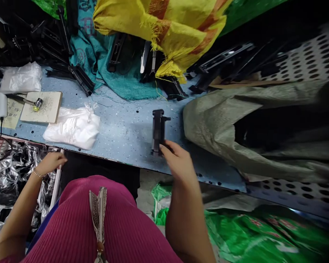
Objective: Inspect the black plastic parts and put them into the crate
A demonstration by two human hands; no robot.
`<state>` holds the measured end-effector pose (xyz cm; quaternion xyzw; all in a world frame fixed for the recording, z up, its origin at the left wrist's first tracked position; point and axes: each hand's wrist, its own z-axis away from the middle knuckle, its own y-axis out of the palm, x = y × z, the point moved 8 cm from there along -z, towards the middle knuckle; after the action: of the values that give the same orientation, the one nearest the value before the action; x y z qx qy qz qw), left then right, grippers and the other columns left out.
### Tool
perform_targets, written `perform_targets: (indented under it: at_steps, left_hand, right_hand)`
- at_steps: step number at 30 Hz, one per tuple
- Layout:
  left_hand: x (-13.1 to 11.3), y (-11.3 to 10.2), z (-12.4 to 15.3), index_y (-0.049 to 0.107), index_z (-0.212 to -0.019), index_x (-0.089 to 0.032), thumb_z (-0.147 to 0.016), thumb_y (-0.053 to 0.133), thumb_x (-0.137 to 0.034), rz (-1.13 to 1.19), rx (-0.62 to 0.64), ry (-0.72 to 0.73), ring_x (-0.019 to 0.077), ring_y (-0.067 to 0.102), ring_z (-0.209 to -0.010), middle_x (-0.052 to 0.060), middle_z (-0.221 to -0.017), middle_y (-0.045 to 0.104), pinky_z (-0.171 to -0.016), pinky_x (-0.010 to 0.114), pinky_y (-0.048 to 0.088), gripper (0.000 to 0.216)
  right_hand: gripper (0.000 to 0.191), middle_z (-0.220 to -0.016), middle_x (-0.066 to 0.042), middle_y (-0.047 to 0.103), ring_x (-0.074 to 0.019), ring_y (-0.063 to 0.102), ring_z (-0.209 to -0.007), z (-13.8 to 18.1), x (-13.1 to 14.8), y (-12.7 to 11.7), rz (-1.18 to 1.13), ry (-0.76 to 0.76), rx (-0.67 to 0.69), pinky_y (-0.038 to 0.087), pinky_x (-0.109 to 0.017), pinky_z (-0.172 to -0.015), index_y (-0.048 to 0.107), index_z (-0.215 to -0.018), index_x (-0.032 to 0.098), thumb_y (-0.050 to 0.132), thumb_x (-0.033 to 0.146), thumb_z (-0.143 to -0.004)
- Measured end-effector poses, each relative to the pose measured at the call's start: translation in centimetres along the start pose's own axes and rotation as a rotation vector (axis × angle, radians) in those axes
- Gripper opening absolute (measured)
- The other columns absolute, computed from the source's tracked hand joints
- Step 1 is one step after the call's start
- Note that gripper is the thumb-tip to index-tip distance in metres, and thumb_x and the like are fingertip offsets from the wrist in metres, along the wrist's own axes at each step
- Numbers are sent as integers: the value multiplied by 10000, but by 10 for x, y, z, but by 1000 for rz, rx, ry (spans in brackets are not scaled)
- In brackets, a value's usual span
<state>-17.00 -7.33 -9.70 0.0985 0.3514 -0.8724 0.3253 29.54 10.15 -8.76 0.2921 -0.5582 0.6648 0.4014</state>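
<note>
My right hand (178, 157) pinches the lower end of a black rail-shaped part (158, 131) between thumb and fingers. The part lies lengthwise away from me over the blue speckled tabletop (120, 124), with a small peg sticking out near its far end. Whether it rests on the surface or hangs just above, I cannot tell. My left hand (50, 162), wearing a bracelet, is over the table's front edge, beside the white rim of a basket (56, 182). Its fingers are loosely bent and nothing shows in them.
White plastic packets (74, 128) lie left, near a notepad (41, 106) with a small yellow-green cylinder (37, 105). More black parts (82, 78) spill around a teal sack (98, 73) and a yellow sack (181, 33). A grey-green sack (208, 117) gapes at right. Plastic-wrapped items fill the basket.
</note>
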Motion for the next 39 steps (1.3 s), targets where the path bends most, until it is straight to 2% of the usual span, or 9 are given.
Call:
perform_targets:
  at_steps: [4, 7, 13, 17, 21, 24, 28, 33, 39]
  left_hand:
    - [-134, -48, -2, 657, -1064, -176, -933, 629, -365, -9, -631, 425, 228, 671, -925, 117, -1045, 697, -840, 345, 529, 231]
    - [-173, -46, -25, 652, -893, -158, -908, 664, -281, -213, -709, 415, 276, 649, -968, 152, -1012, 672, -806, 367, 524, 125]
    - [-140, -70, -49, 670, -752, -188, -901, 606, -269, 233, -601, 545, 187, 654, -891, 58, -911, 683, -846, 325, 531, 181]
    - [-127, -73, -50, 669, -835, -174, -851, 631, -287, 510, -540, 503, 147, 626, -684, 35, -828, 688, -659, 288, 537, 120]
    - [-149, -70, -28, 702, -907, -180, -869, 506, -122, 203, -647, 633, 207, 675, -965, 88, -1032, 723, -896, 376, 563, 208]
    - [-153, -69, -24, 742, -999, -169, -876, 436, -64, -90, -672, 624, 255, 649, -1120, 130, -1141, 712, -1037, 446, 519, 346]
    - [-139, -79, -36, 650, -1297, -155, -828, 507, -64, -12, -646, 605, 240, 636, -1218, 134, -1342, 638, -1078, 407, 523, 499]
    - [-142, -69, -23, 527, -1444, -125, -858, 458, -35, -57, -712, 713, 254, 513, -1404, 174, -1487, 530, -1181, 416, 452, 597]
    - [-141, -61, 13, 385, -1560, -155, -900, 379, 4, -248, -922, 749, 274, 517, -1409, 188, -1513, 514, -1160, 433, 485, 678]
  right_hand:
    - [434, -836, -11, 687, -165, 602, -679, 8, 41, 78, -385, 70, 209, 489, -306, -639, 704, -1050, 205, 685, 509, -742]
    - [374, -864, 2, 698, -158, 619, -724, 14, 71, 111, -488, 49, 292, 506, -305, -686, 716, -1032, 222, 736, 459, -743]
    - [351, -856, -29, 733, -218, 698, -797, 31, 103, 139, -827, 163, 532, 561, -383, -767, 707, -917, 233, 799, 522, -739]
    - [368, -907, -34, 748, -260, 722, -943, 32, 132, 174, -1032, 182, 640, 569, -434, -880, 695, -853, 242, 853, 528, -683]
    - [338, -833, -11, 731, -217, 706, -859, 28, 145, 205, -1045, 174, 662, 566, -361, -803, 700, -845, 237, 855, 486, -677]
    - [301, -746, 4, 695, -174, 649, -698, 32, 134, 198, -930, 151, 636, 523, -309, -661, 704, -868, 233, 795, 491, -745]
    - [218, -857, -28, 709, -184, 646, -752, 53, 118, 172, -533, -34, 753, 508, -334, -724, 736, -959, 218, 714, 395, -834]
    - [193, -961, -68, 679, -225, 645, -909, 59, 116, 154, 85, -357, 572, 481, -377, -859, 734, -1053, 221, 600, 269, -923]
    - [321, -1224, -98, 670, -253, 659, -1081, 58, 124, 148, 285, -442, 459, 501, -388, -922, 601, -1279, 231, 556, 233, -961]
